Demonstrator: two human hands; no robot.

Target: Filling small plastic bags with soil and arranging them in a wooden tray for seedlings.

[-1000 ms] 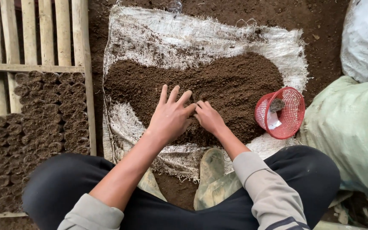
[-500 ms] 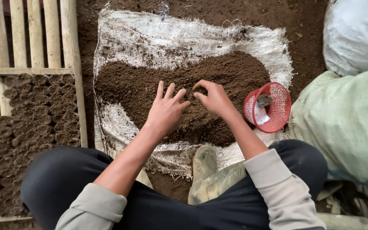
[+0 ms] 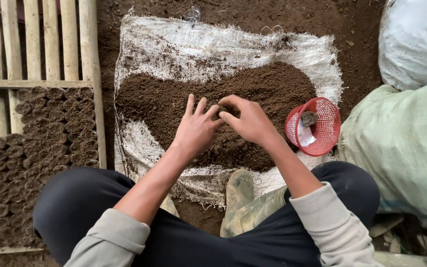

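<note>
Head view, looking straight down. Two bare hands are seen resting on a heap of dark brown soil (image 3: 213, 106), which is spread across a worn white woven sack (image 3: 198, 49) laid flat on the earth floor.

The left hand (image 3: 197, 129) lies palm down on the soil with its fingers spread apart and nothing clamped in it. The right hand (image 3: 249, 122) is set just beside it, the fingertips of the two meeting. The right hand's fingers are curled together around a small clump of soil (image 3: 222, 112), which is pinched between thumb and fingers at the spot where the hands meet.

To the right of the right hand, near it but not touching, a small red mesh basket (image 3: 322, 111) is tipped on its side at the edge of the sack; something white and a dark lump are seen inside it. Further right, well apart from the hands, a pale green sack (image 3: 401, 143) and a white sack (image 3: 416, 39) are bulging and full.

To the left of the left hand, beyond the sack's edge, a wooden slatted frame (image 3: 50, 44) is seen, and below it rows of small soil-filled pots (image 3: 50, 128) are packed tightly together.

Below the hands, dark trousers, grey sleeves and a muddy boot (image 3: 238, 190) are visible.
</note>
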